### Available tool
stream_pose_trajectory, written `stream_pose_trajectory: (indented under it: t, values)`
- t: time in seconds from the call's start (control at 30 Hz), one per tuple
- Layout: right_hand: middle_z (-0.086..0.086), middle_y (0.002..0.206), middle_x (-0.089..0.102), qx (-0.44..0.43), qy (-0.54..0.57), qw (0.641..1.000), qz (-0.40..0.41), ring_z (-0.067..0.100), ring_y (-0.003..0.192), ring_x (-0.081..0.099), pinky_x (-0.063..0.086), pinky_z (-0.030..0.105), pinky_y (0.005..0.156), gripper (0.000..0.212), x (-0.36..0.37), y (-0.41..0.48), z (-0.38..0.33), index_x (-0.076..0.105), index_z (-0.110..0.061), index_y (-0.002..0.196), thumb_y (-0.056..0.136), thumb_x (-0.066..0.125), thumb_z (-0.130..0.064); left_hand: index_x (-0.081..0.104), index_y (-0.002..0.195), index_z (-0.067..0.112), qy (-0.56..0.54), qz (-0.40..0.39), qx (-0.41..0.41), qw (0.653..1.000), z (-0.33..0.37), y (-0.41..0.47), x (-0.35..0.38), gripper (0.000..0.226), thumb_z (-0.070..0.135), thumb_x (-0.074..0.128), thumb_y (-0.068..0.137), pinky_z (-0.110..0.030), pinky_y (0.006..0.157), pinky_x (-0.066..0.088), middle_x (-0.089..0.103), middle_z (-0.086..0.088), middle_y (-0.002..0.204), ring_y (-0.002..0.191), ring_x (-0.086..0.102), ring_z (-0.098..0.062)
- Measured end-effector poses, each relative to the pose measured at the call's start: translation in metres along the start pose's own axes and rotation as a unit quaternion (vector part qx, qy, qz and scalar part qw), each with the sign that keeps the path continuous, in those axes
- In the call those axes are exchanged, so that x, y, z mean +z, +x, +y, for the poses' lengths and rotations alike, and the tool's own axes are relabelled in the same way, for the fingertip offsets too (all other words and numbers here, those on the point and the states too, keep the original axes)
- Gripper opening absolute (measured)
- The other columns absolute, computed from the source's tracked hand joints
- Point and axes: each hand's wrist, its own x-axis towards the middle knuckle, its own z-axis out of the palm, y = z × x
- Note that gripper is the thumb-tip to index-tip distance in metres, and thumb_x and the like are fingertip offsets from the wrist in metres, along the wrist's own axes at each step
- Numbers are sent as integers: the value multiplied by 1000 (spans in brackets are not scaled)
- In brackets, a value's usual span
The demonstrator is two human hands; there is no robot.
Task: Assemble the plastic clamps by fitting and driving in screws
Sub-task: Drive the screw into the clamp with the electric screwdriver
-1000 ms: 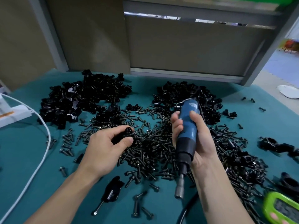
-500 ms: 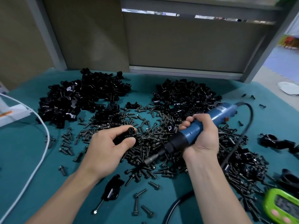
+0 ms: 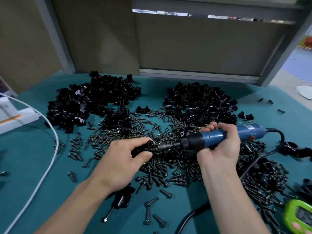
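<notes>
Your left hand (image 3: 128, 159) pinches a black clamp (image 3: 145, 148) between thumb and fingers, low over the screws (image 3: 160, 168) spread across the middle of the bench (image 3: 33, 166). Your right hand (image 3: 221, 146) is wrapped round the blue driver (image 3: 211, 138), which lies nearly level and points toward 9 o'clock, its bit meeting the clamp on the clamp's 3 o'clock side. This looks like the driving step: the bit seems seated on a screw in the clamp, though the socket hides the screw head. Next you will likely need to hold bit and screw in one line, brace the clamp against twisting, and press lightly as the driver turns; a tilt could cross the thread or let the bit slip. Clamp parts lie in heaps (image 3: 94, 100) at 11 and 1 o'clock.
</notes>
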Motion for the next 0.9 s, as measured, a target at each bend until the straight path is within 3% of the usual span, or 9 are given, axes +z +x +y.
stream_pose_trajectory:
  t: [0.1, 0.23, 0.33, 0.37, 0.43, 0.57, 0.67, 0.8, 0.9]
  values:
    - [5, 72, 60, 5, -2, 1000, -3, 15, 56, 56, 51, 24, 56, 24, -1, -1, 2, 49, -11, 107, 89, 62, -2, 67, 115, 61, -17, 6, -3, 1000, -1, -1, 2, 36, 33, 74, 94, -20, 54, 42, 77, 10, 86, 53, 46, -2]
    - [5, 72, 60, 0, -3, 1000, -4, 15, 55, 56, 51, 24, 55, 20, 0, -3, 4, 50, -11, 105, 90, 61, -2, 60, 98, 78, -10, -1, 1, 1000, 3, -1, 0, 52, 28, 74, 95, -29, 41, 35, 73, 12, 75, 42, 38, -5]
    - [6, 72, 61, -9, 0, 1000, -3, 15, 54, 57, 52, 25, 55, 20, 0, -4, 4, 51, -12, 105, 91, 60, -1, 73, 117, 49, -29, 10, -10, 999, 3, -1, 5, 35, 22, 75, 95, -11, 40, 26, 65, 29, 62, 38, 32, -7]
    - [5, 71, 60, -10, -1, 1000, -4, 15, 53, 57, 52, 25, 54, 19, 1, -4, 4, 50, -12, 105, 91, 59, -1, 74, 124, 38, -32, 17, -17, 999, 3, -1, 6, 33, 22, 75, 95, -9, 41, 28, 65, 33, 65, 38, 32, -6]
    - [5, 71, 60, -11, -3, 1000, -8, 15, 53, 56, 52, 24, 54, 20, 1, -4, 4, 49, -12, 105, 91, 58, -1, 74, 127, 32, -33, 23, -25, 999, 4, -2, 7, 35, 22, 76, 94, -10, 42, 30, 70, 31, 72, 38, 33, -6]
    - [5, 72, 60, -10, -7, 1000, -11, 14, 55, 56, 52, 25, 55, 24, 0, -5, 6, 49, -12, 108, 90, 58, 0, 71, 109, 59, -52, 18, -37, 998, 8, -3, 4, 42, 20, 78, 93, -17, 40, 35, 74, 30, 85, 37, 32, -5]
    - [5, 73, 60, -13, -10, 1000, -18, 15, 55, 57, 52, 25, 55, 24, 0, -5, 7, 48, -12, 109, 90, 59, 0, 59, 90, 81, -57, 17, -39, 997, 11, -3, 2, 63, 20, 77, 93, -17, 38, 29, 77, 8, 80, 35, 30, -7]
    - [5, 73, 62, -22, -17, 999, -28, 15, 57, 57, 53, 26, 57, 25, 0, -6, 8, 48, -11, 111, 91, 59, 0, 51, 88, 89, -53, 20, -45, 997, 11, -4, 2, 71, 22, 77, 94, -21, 37, 27, 74, -8, 73, 35, 28, -7]
    - [5, 71, 62, -28, -20, 999, -31, 14, 56, 58, 52, 26, 56, 26, 1, -8, 9, 49, -11, 111, 91, 59, 1, 51, 89, 88, -52, 19, -50, 997, 10, -5, 2, 71, 22, 77, 94, -21, 37, 29, 73, -1, 72, 36, 29, -7]
